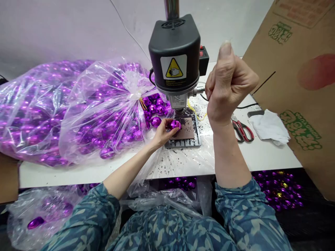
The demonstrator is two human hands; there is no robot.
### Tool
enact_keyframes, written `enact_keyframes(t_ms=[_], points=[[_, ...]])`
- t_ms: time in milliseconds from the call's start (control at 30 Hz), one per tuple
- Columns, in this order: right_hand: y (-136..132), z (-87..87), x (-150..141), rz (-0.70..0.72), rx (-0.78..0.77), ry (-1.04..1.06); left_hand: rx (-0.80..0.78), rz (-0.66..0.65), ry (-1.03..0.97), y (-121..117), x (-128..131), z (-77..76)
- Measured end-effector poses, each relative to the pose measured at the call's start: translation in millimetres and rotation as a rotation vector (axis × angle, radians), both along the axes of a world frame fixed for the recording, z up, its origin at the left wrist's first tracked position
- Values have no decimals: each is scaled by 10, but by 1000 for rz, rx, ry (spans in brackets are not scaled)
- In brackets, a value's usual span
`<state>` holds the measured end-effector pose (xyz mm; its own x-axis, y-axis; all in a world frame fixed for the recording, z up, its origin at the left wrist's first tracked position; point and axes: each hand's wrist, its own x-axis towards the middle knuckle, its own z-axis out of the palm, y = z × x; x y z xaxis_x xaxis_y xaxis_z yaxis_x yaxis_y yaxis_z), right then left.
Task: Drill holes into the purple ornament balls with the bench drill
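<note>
My left hand (164, 132) pinches a shiny purple faceted ball (175, 124) on the brown board (187, 129), under the head of a small black bench drill press (174, 52). The ball sits below the chuck, whose tip is mostly hidden. My right hand (230, 83) is raised and closed in a fist beside the machine, at the end of the metal feed shaft (196, 91). Its fingers wrap round the feed handle, which the hand largely hides. Dark shavings lie about the slotted metal base (183, 143).
A large clear bag (104, 104) full of purple balls lies at left, some spilling toward the machine. Red-handled scissors (243, 131) and a white cloth (269, 127) lie at right, before a tall cardboard box (295, 87). More purple balls (280, 190) are below the table edge.
</note>
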<state>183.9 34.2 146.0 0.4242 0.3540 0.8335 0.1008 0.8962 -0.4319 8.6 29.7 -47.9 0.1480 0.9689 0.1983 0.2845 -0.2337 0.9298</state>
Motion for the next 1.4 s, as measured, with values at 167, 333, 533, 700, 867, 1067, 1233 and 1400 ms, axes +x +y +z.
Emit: enact_keyframes(t_ms=[167,333,533,700,867,1067,1233,1400], points=[[17,-4,-6,-31,31,5,102,30,99,6,29,25],[-16,-11,-4,-80,-81,-34,187,2,162,28,99,53],[-33,-6,-12,-69,-39,-19,149,84,108,-39,241,-16],[-23,-7,-9,-32,22,-7,209,68,161,-2,292,-9],[-11,-15,5,17,38,-1,161,59,75,5,326,-59],[-41,-93,15,46,82,21,107,78,-1,-35,341,-146],[-31,-239,41,18,93,25,123,84,-5,-20,328,-163],[-24,-351,46,-35,121,41,123,82,-27,-16,330,-202]])
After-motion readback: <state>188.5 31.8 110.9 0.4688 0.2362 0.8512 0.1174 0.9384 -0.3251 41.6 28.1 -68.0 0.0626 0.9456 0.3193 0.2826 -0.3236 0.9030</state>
